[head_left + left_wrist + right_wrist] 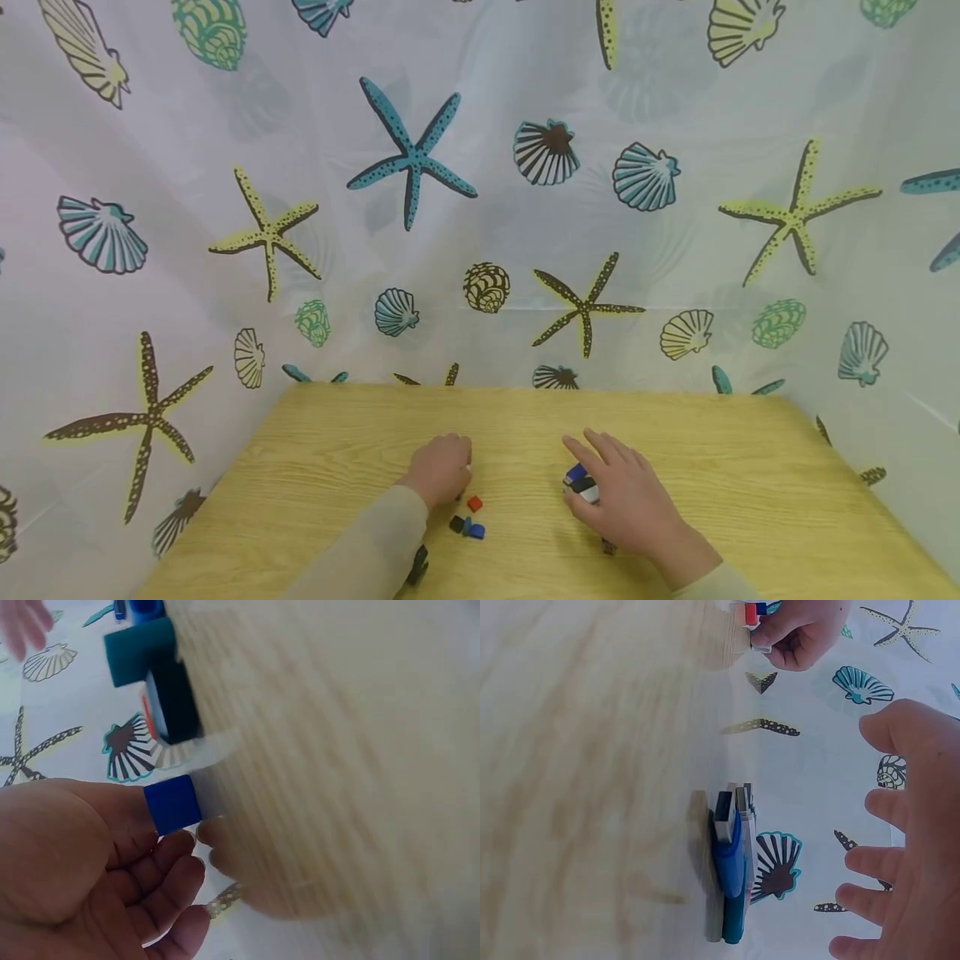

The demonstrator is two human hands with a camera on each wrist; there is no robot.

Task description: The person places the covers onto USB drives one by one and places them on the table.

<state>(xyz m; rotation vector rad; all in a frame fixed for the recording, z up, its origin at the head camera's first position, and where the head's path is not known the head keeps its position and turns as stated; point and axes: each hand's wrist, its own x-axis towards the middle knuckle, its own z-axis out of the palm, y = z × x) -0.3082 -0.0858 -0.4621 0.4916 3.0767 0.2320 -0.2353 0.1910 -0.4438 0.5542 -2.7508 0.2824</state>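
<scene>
My left hand (441, 468) is low over the wooden table, thumb and fingers curled together around a small whitish piece (761, 645), mostly hidden. A small blue block, perhaps a cap (172, 804), shows close to that hand. Beside it lie a red piece (475, 503), a black one (457, 524), a teal one (140, 652) and another blue one (477, 532). My right hand (626, 500) hovers with fingers spread, holding nothing. Beneath it several USB flash drives lie bunched, among them a blue one (729, 859) with its metal plug showing and a white one (590, 493).
A dark object (418, 567) lies by the left sleeve, partly covered. Below the right palm sits a small brown piece (608, 547). A white curtain (480, 217) with shells and starfish hangs behind and beside the table (720, 467).
</scene>
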